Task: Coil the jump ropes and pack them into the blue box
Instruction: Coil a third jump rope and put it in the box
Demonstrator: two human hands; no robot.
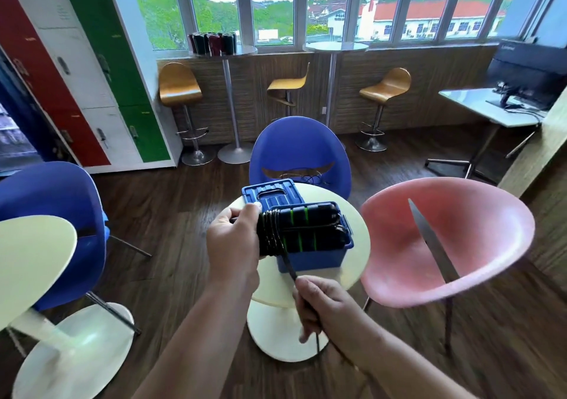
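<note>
1. My left hand (pixel 233 239) is curled tight round one end of the jump rope handles (pixel 302 225), two black grips with green bands held side by side.
2. The cord (pixel 290 265) is wound in several turns round the handles just beside that hand. It then drops toward 6 o'clock into my right hand (pixel 325 306), which pinches it.
3. The handles hang over the blue box (pixel 310 260) and block my view into it. The box sits on the round cream table (pixel 359 245).
4. The box's lid (pixel 270 191) lies at 11 o'clock of the box, just beside it.
5. A pink chair (pixel 478 223) crowds the table at 3 o'clock, with a blurred dark strand across its seat.
6. A blue chair (pixel 300 147) stands at 12 o'clock. Another blue chair (pixel 55 190) and a second cream table (pixel 33 251) are at 9 o'clock, well apart.
</note>
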